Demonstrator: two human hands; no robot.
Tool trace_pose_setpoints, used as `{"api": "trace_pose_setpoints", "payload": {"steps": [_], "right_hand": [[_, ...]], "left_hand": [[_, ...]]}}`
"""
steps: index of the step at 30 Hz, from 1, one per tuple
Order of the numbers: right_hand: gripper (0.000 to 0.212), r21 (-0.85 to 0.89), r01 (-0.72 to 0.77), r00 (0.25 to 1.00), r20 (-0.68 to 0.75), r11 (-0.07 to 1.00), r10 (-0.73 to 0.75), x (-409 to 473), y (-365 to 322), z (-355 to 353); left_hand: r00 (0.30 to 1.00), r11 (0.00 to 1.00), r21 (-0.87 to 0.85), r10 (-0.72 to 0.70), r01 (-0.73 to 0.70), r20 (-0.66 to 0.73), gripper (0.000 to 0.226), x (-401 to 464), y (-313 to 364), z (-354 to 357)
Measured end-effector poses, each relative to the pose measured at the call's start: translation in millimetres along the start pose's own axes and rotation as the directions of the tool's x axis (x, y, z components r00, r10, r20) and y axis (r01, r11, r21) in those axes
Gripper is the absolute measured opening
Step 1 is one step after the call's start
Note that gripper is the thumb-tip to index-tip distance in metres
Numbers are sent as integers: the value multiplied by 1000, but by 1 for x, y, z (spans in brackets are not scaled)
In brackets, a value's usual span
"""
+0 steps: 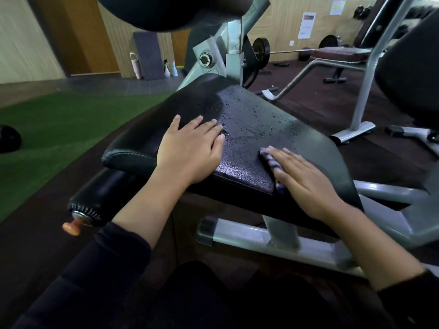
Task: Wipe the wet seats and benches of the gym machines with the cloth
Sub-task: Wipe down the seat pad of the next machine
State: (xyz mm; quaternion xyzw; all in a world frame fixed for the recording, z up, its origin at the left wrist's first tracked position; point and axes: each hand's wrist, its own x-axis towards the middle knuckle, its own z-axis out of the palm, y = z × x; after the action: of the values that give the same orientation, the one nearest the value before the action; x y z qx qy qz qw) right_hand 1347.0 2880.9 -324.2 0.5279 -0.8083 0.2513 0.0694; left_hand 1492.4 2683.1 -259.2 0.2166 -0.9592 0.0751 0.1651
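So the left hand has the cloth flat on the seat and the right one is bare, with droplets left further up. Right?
Not quite: the head view shows the cloth under the right hand; the left hand lies bare on the seat. Droplets do remain further up.

Green turf (pixel 54 129) covers the floor at far left, a black ball (pixel 9 138) resting on it; against the far wall stand a white bottle (pixel 135 65), a dark mat (pixel 147 55) and two spray bottles (pixel 170 67) — farther right, a barbell (pixel 285 52) with black plates; paper notices (pixel 307 24) hang on the wooden wall.
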Motion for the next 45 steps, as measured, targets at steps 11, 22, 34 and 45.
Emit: {"api": "trace_pose_setpoints", "payload": {"steps": [11,22,34,45], "right_hand": [[52,-147,269,960,-34,952,-277,11,-56,13],[65,15,80,995,58,997,-81,39,15,2],[51,28,89,996,1,996,-89,88,-4,16],[44,71,-248,964,112,966,239,76,82,2]], "left_hand": [[999,998,-28,-47,48,25,49,10,-3,-1],[987,997,69,-50,40,152,53,35,-1,3],[981,995,71,-80,68,175,51,77,2,14],[982,996,54,-78,70,171,51,79,1,15]]}}
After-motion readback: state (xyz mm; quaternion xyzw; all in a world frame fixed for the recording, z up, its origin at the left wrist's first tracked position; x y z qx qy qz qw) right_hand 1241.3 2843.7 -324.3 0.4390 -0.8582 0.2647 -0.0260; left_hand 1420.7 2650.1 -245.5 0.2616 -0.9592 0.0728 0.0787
